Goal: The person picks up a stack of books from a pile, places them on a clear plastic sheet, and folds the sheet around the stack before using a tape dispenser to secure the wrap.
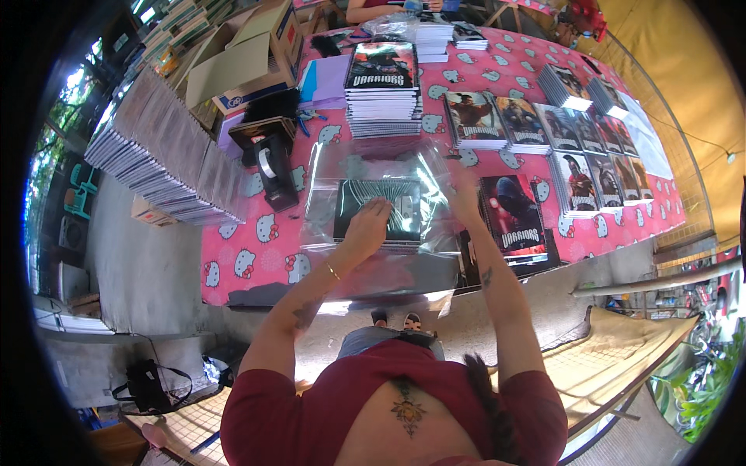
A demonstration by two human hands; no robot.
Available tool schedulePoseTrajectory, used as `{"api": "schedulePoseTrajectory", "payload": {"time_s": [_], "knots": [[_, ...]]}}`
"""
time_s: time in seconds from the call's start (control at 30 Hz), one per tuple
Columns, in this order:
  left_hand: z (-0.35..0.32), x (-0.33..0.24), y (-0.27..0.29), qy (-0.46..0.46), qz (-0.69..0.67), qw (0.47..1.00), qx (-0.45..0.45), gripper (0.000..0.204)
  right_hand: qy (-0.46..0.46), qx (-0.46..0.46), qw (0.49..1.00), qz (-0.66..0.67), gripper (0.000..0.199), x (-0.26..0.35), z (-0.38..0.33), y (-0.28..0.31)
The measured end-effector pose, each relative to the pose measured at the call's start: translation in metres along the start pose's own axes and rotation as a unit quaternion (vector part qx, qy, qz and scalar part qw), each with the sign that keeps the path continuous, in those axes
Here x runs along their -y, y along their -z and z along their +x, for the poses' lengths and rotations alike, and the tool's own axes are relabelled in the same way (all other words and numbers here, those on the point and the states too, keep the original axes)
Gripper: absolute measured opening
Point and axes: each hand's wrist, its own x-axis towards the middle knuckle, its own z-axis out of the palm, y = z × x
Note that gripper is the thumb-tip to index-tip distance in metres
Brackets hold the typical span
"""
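Note:
A dark spiral-bound notebook (400, 203) with pale curved lines on its cover lies on a clear plastic sheet (320, 167) in front of me. My left hand (371, 224) rests on this notebook, palm down with fingers stretched out. Over the right part of the plastic is my right hand (465, 194). Its fingers are blurred, and I cannot make out whether they grip the sheet. Just right of that hand lies a notebook with a hooded figure (510, 213), on top of other dark covers. A black tape dispenser (277, 172) stands left of the plastic.
Behind the plastic rises a tall notebook stack (382, 97); several shorter stacks (474, 116) fill the right side. Long rows of wrapped notebooks (167, 144) and an open cardboard box (247, 66) stand left. Pliers (311, 116) lie near the box. Another person's arm (377, 11) shows across the pink table.

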Motion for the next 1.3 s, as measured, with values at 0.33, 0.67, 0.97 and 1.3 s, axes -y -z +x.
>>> {"api": "schedulePoseTrajectory", "payload": {"time_s": [0.33,0.67,0.97,1.3], "knots": [[-0.001,0.004,-0.008,-0.001,0.018,1.0,-0.007,0.037,0.028,0.095,0.991,0.087,0.032,0.108,-0.035,0.031],[0.009,0.004,0.024,0.025,-0.014,0.999,0.044,0.044,0.103,0.271,0.957,-0.022,0.053,0.157,-0.094,0.002],[-0.007,0.018,0.019,-0.075,0.019,0.995,-0.064,0.033,-0.006,0.201,0.979,-0.01,0.047,0.165,-0.085,-0.017],[-0.04,0.071,0.034,0.376,-0.228,0.879,-0.187,0.043,0.067,0.178,0.982,-0.006,0.041,0.136,-0.075,-0.036]]}}
